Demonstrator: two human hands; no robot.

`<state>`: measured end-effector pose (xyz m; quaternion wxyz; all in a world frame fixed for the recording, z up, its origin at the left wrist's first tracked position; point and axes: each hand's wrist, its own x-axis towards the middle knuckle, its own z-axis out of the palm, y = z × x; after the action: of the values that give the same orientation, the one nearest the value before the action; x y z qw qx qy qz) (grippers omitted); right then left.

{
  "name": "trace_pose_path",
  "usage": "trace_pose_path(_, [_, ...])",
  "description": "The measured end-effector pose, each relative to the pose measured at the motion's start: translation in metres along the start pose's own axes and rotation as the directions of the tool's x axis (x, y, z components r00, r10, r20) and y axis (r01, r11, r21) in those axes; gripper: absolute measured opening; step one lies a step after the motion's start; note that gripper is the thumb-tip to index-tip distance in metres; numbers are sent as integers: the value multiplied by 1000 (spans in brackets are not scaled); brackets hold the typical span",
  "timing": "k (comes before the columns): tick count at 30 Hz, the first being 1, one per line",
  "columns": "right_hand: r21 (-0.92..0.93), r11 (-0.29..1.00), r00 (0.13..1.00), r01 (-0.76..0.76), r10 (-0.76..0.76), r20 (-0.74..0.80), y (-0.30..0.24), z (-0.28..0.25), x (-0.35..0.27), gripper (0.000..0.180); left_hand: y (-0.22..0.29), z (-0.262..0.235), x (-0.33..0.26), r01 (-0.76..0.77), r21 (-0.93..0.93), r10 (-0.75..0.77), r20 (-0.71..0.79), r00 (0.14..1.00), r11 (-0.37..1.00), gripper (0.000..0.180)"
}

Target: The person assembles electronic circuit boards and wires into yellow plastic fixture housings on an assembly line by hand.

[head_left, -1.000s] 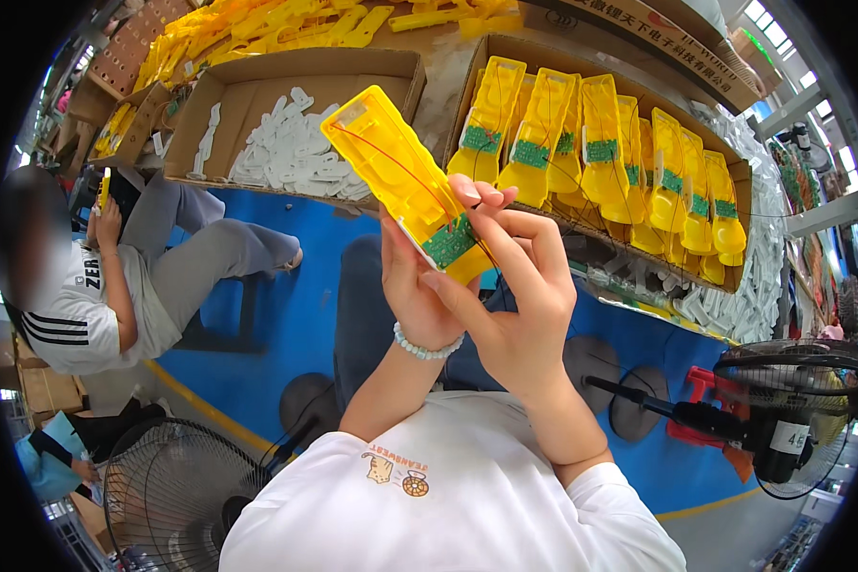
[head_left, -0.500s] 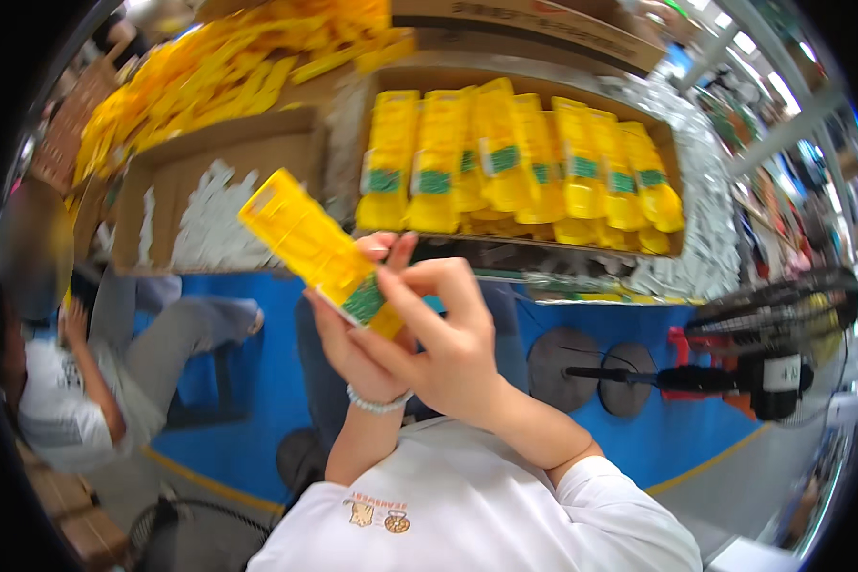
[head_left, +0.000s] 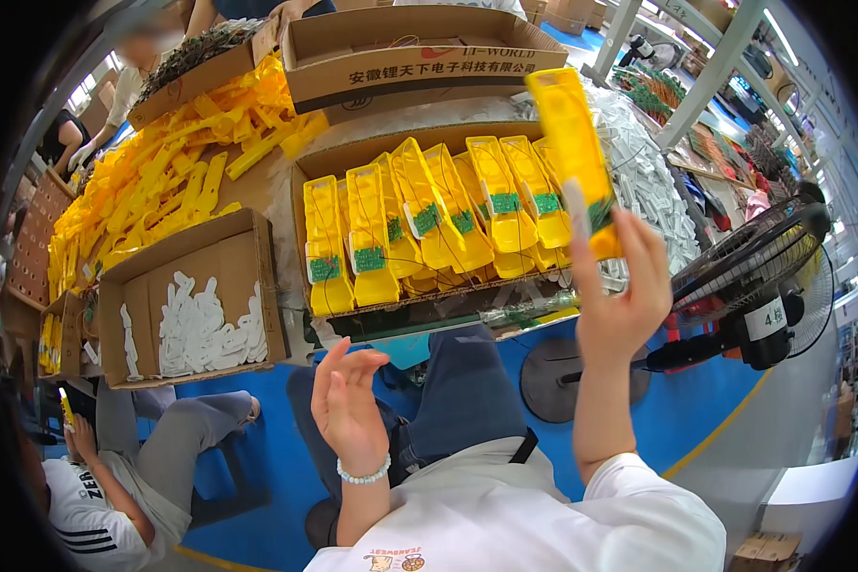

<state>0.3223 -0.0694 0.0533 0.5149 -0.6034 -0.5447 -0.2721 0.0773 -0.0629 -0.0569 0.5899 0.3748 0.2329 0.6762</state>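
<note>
Raised over the right end of the cardboard box, my right hand grips a long yellow plastic housing by its lower end. A green circuit board shows in that housing next to my fingers. My left hand, with a beaded bracelet on the wrist, hangs just in front of the box's near left corner. Its fingers are loosely bent and apart, with nothing in them. Several similar yellow housings with green boards and thin dark wires lean in rows in the box.
Small white plastic parts lie in a cardboard tray at left. Behind it is a heap of yellow pieces. More white parts are piled at right, near a black fan. A co-worker sits at far left.
My right hand has carried the yellow housing up and right, over the box. My left hand has let go of it and moved lower. The view has shifted, too.
</note>
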Motion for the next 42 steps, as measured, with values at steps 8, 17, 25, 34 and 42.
trace_pose_path(8, [-196,979,932,-53,120,343,73,22,16,43,12,2,11,-36,137,43,-51,998,990,27])
trace_pose_path(17, [-120,930,926,-349,361,106,111,8,0,49,8,1,82,-23,630,131,-125,984,777,45])
trace_pose_path(25, [260,492,556,-831,745,367,154,25,-29,49,-17,-19,126,346,248,-294,-223,929,905,60])
trace_pose_path(34, [226,282,354,-932,838,414,101,-9,36,49,64,28,161,471,275,-450,-142,882,838,56])
trace_pose_path(42, [279,145,257,-949,869,423,49,-56,101,44,155,60,165,553,259,-516,-201,833,792,49])
